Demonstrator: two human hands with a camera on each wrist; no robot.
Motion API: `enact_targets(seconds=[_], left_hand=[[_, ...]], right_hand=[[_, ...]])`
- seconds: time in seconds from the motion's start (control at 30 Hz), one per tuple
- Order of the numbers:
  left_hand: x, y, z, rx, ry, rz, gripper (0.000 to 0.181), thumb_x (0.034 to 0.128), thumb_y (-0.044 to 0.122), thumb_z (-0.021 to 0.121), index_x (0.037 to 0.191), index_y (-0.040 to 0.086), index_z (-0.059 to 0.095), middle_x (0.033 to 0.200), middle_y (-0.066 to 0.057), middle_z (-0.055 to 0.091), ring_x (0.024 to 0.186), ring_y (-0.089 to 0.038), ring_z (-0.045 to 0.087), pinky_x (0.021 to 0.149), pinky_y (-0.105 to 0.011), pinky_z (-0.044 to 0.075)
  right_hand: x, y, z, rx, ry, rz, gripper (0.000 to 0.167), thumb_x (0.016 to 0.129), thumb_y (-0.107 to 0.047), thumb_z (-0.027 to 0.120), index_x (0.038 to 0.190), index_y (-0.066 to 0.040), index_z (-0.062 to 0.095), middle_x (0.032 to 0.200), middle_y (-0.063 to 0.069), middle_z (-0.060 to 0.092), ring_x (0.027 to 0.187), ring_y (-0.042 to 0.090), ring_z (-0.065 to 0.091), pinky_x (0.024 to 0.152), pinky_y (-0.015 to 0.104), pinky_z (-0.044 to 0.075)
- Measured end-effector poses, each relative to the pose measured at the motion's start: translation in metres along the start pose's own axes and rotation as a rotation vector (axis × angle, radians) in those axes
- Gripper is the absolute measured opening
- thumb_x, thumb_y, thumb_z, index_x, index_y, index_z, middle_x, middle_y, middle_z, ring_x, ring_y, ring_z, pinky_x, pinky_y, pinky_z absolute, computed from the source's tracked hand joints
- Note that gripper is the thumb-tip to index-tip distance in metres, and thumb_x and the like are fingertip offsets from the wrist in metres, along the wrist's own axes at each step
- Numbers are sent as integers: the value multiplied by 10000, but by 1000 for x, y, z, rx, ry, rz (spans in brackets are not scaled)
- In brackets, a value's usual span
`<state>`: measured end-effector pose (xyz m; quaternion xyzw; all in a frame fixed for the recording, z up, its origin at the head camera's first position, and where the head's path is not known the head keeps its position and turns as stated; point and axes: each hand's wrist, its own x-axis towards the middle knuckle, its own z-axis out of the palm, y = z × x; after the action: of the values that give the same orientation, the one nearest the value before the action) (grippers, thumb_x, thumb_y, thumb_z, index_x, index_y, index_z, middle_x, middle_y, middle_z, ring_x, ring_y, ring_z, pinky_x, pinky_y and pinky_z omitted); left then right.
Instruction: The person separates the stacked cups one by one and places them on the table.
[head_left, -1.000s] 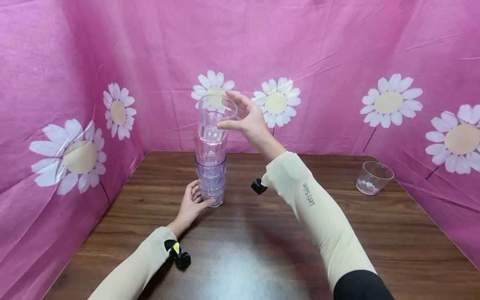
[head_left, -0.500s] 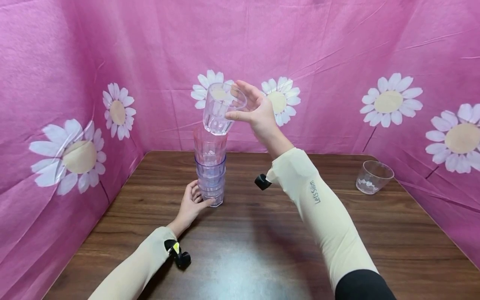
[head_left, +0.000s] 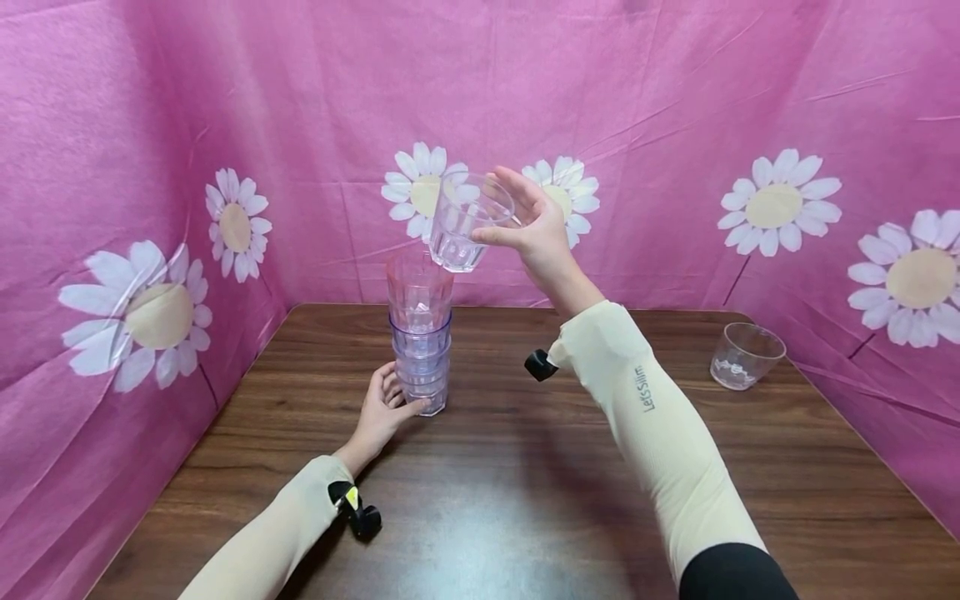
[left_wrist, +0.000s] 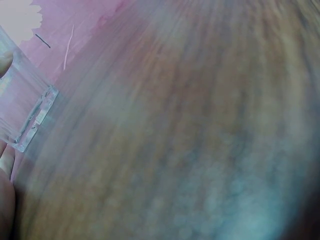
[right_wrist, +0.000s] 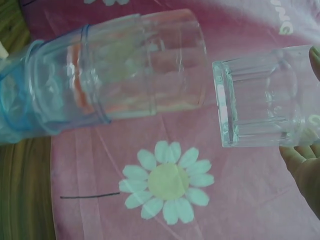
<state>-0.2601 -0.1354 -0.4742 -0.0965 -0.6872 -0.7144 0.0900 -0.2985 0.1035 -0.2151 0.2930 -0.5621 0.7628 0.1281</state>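
A tall stack of nested clear cups (head_left: pixel 422 342), bluish low down and pinkish at the top, stands upright on the table. Around its base the left hand (head_left: pixel 377 417) curls its fingers and thumb. The right hand (head_left: pixel 540 229) grips a clear cup (head_left: pixel 461 225) by its side, above and to the right of the stack. In the right wrist view a gap separates the held cup (right_wrist: pixel 265 100) from the stack's pinkish top cup (right_wrist: pixel 175 65). The left wrist view shows the clear bottom of the stack (left_wrist: pixel 30 110) between thumb and fingers.
Another clear cup (head_left: pixel 747 358) stands at the right edge of the brown wooden table (head_left: pixel 480 483). Pink cloth (head_left: pixel 637 100) with white daisies hangs behind the table and along both sides.
The right hand has lifted the clear cup off the top of the stack and carried it to the right. The left hand has stayed at the base.
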Motion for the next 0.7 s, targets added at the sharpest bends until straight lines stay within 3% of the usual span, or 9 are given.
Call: enact_targets(seconds=[0.7], left_hand=[[-1,2,0,-4,-5,-13,787,777,-169,720,1423,-83,277,1375,-274,475,1065,-53,549,962,-211,443]], right_hand=[[-17,16,-51,-66,114,30,799,703,320,638,1437,115,397,1427,272,470,1326,374,445,1100,479,378]])
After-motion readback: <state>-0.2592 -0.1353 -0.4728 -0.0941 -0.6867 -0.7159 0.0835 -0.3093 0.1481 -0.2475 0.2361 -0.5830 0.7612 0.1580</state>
